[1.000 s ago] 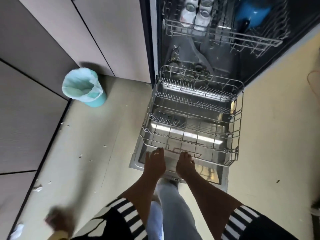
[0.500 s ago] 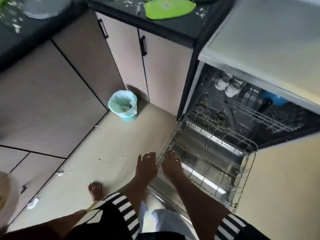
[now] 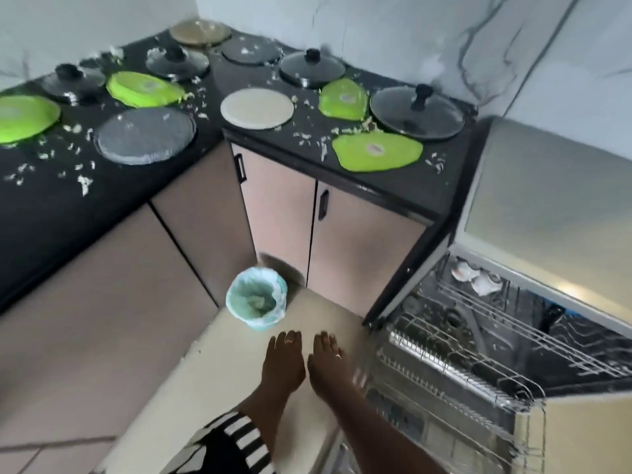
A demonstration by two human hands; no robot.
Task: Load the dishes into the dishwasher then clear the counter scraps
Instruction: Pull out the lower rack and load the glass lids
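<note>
My left hand (image 3: 284, 360) and my right hand (image 3: 328, 362) are held out side by side with straight fingers, holding nothing, over the floor just left of the open dishwasher's pulled-out lower rack (image 3: 444, 367). That rack looks empty. On the black corner counter (image 3: 393, 196) lie several green plates, among them one near the front edge (image 3: 376, 152), a beige plate (image 3: 256, 107), a grey plate (image 3: 145, 135) and several glass lids such as the big one (image 3: 417, 112). Pale food scraps (image 3: 82, 183) are scattered between them.
A small teal bin (image 3: 256, 299) with a liner stands on the floor against the cabinet doors (image 3: 280, 213), ahead of my hands. The dishwasher's upper rack (image 3: 547, 336) holds white cups (image 3: 475, 278) and something blue. A white wall rises behind the counter.
My hands have come off the lower rack's front edge and now hover to its left. The view has swung up and left from the dishwasher to take in the counter.
</note>
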